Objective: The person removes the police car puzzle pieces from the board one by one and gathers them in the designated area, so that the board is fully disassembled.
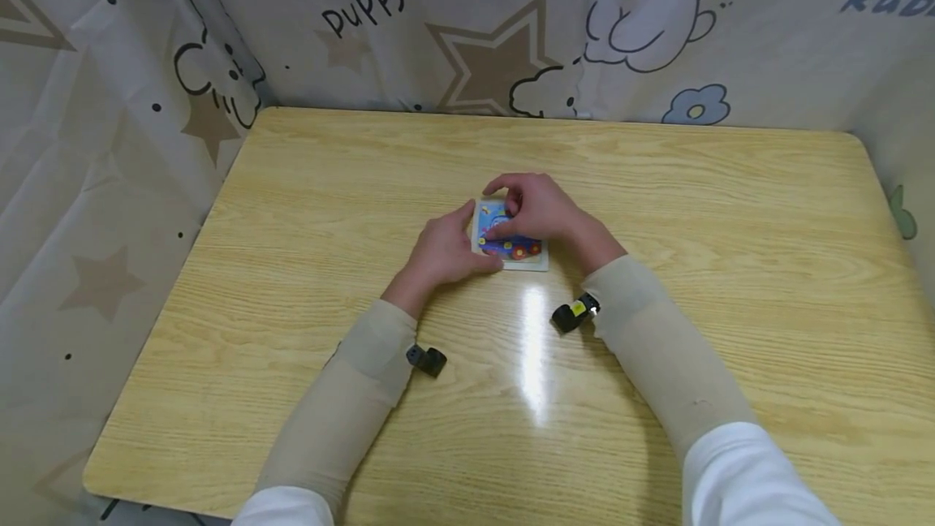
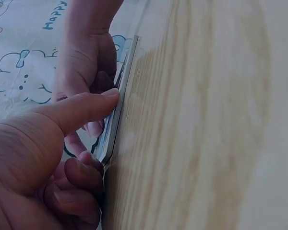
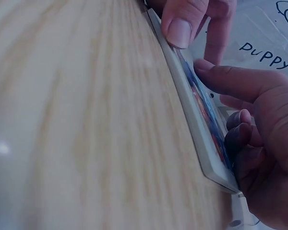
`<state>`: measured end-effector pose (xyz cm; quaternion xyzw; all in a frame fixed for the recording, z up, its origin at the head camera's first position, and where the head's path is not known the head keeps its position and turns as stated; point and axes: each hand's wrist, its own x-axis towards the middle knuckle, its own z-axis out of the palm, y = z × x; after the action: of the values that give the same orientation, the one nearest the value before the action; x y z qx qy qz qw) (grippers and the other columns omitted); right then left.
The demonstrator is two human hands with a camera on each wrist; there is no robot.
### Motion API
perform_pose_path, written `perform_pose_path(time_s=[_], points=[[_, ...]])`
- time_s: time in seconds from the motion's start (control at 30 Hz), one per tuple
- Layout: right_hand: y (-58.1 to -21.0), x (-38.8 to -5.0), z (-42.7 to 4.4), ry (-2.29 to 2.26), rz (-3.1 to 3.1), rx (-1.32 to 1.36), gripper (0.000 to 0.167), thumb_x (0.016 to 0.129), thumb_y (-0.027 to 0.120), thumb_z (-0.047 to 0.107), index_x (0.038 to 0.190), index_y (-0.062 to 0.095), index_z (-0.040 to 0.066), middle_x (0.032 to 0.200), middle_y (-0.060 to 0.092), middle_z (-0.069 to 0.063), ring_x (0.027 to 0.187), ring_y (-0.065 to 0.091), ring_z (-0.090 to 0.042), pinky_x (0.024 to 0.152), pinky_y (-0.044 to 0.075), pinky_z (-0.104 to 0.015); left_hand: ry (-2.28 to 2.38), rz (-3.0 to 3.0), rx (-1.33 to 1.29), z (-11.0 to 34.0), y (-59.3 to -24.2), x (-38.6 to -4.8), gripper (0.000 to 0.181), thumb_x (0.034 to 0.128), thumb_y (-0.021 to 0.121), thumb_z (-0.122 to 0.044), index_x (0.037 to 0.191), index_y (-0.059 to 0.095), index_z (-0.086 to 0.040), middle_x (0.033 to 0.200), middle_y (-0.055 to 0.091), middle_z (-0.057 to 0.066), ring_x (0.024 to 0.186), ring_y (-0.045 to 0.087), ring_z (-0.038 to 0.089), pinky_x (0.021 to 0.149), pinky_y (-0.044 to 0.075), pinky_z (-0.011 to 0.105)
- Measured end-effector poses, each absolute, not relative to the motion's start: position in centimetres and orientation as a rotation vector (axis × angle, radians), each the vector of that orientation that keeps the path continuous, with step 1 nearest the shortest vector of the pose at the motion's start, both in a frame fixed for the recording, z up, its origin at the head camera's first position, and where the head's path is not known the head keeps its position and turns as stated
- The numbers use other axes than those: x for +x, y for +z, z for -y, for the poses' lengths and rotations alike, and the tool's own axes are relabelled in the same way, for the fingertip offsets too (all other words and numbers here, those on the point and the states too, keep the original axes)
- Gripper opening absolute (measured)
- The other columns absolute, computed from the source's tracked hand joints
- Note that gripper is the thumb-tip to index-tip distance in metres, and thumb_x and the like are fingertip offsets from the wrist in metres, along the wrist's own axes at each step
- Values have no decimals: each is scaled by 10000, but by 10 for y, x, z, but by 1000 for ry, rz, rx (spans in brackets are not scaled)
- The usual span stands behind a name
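A small flat picture board (image 1: 536,265) with a pale rim and a blue picture of a vehicle with red and yellow wheels lies on the table. My left hand (image 1: 447,250) holds it at the left side, thumb along the near edge and index finger by the far left corner. Over the picture is my right hand (image 1: 544,209), its thumb touching the surface. The right index finger reaches past the far edge, apart from the thumb, and the other fingers curl in. Seen edge-on in the right wrist view, the board (image 3: 194,129) lies flat; whether any loose piece is under the right fingers is hidden.
The wooden table (image 1: 351,185) has rounded corners and a shiny light streak in front of the board. A printed cloth (image 1: 307,55) with stars and animals hangs behind and to the left. Small black cameras (image 1: 427,360) sit on both sleeved wrists.
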<state>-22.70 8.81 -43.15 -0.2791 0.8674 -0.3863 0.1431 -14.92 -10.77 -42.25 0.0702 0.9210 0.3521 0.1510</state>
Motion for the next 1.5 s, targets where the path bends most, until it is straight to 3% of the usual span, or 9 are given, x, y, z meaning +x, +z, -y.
perform_pose_path(time_s=[0.1, 0.3, 0.53, 0.63, 0.8, 1.0, 1.1, 1.33, 1.5], points=[[-432, -228, -88, -1091, -2501, -803, 551, 725, 915, 342, 1199, 682, 186, 777, 541, -57, 705, 503, -209, 680, 401, -346, 982, -2655, 222, 109, -423, -149, 1040, 742, 870, -445, 1558, 347, -67, 1214, 660, 131, 1106, 575, 247, 996, 428, 394], [-434, -231, -88, -1035, -2504, -837, 507, 734, 906, 357, 1171, 703, 199, 763, 527, -45, 700, 489, -203, 669, 380, -344, 963, -2640, 228, 110, -423, -148, 1034, 764, 854, -458, 1562, 328, -64, 675, 553, 75, 747, 521, 245, 932, 454, 385], [-433, -232, -87, -993, -2498, -885, 443, 744, 898, 336, 1128, 723, 203, 749, 524, -36, 690, 483, -196, 662, 375, -337, 965, -2636, 232, 109, -421, -148, 1031, 771, 854, -440, 1561, 319, -50, 654, 501, 33, 748, 508, 232, 945, 445, 382], [-431, -233, -86, -982, -2496, -902, 451, 736, 902, 341, 1126, 728, 195, 748, 524, -33, 694, 482, -198, 664, 373, -341, 993, -2627, 230, 109, -423, -148, 1027, 771, 859, -421, 1562, 319, -50, 740, 586, 63, 810, 543, 225, 960, 441, 377], [-428, -235, -86, -970, -2476, -915, 453, 737, 904, 344, 1129, 734, 194, 746, 525, -35, 701, 479, -200, 667, 370, -339, 1055, -2608, 230, 108, -424, -148, 1020, 770, 871, -375, 1561, 320, -45, 1148, 672, 132, 1086, 563, 205, 1008, 422, 376], [-427, -235, -86, -956, -2458, -916, 425, 761, 889, 312, 1140, 734, 199, 750, 531, -41, 704, 478, -207, 664, 366, -347, 1068, -2597, 231, 107, -424, -147, 1024, 772, 873, -347, 1559, 305, -23, 1012, 692, 137, 1029, 592, 239, 999, 426, 376], [-426, -235, -86, -938, -2461, -921, 425, 775, 878, 307, 1156, 723, 203, 750, 528, -41, 700, 477, -212, 663, 361, -349, 1075, -2602, 232, 106, -423, -147, 1014, 770, 876, -337, 1555, 317, -20, 1087, 690, 115, 1108, 577, 228, 1011, 419, 378], [-427, -233, -86, -909, -2481, -894, 374, 786, 870, 300, 1109, 700, 220, 769, 525, -38, 716, 481, -218, 678, 359, -356, 1078, -2579, 224, 105, -421, -147, 1014, 782, 868, -324, 1555, 296, -4, 748, 640, 67, 795, 575, 229, 916, 463, 375], [-428, -230, -85, -927, -2497, -854, 376, 780, 877, 311, 1088, 681, 220, 777, 523, -44, 716, 483, -223, 682, 361, -358, 1079, -2569, 198, 105, -421, -147, 1022, 780, 869, -329, 1557, 289, -6, 701, 610, 59, 683, 518, 221, 820, 472, 358]])
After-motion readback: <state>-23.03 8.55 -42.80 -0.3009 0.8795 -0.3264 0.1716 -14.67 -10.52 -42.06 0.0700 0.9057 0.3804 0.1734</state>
